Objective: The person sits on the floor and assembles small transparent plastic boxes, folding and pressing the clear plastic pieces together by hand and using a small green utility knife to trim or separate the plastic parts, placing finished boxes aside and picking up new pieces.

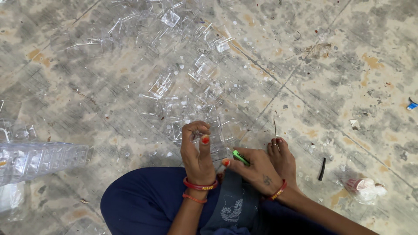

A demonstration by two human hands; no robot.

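Two hands work close together above the lap of a person seated on the floor [339, 52], which is laid with mottled grey and tan tiles. The left hand [197, 150] is raised with its fingers curled together, pinching a small clear plastic piece [194, 132] between thumb and fingertips; the piece is hard to make out against the litter behind it. The right hand [254, 167] sits just beside it, lower and nearer the knee, its fingers closed around a small green tool [240, 157] whose tip points toward the left hand. Whether the tool touches the clear piece cannot be told.

Both wrists wear red bangles [199, 186]. The right hand rests over a bare foot [283, 154] tucked in beside the dark blue garment [143, 200] that covers the lap.

Just beyond the hands, toward the middle of the floor, lies a loose heap of clear plastic parts [183, 100], spreading up to the far edge of the view, with tiny clear chips scattered around it. At the left edge lies a long clear moulded tray [39, 159] with rows of compartments. To the right of the foot lie a short black tube [322, 169] and, further right, a crumpled clear bag [365, 188] with something pinkish inside. A small blue scrap [412, 105] lies at the right edge.
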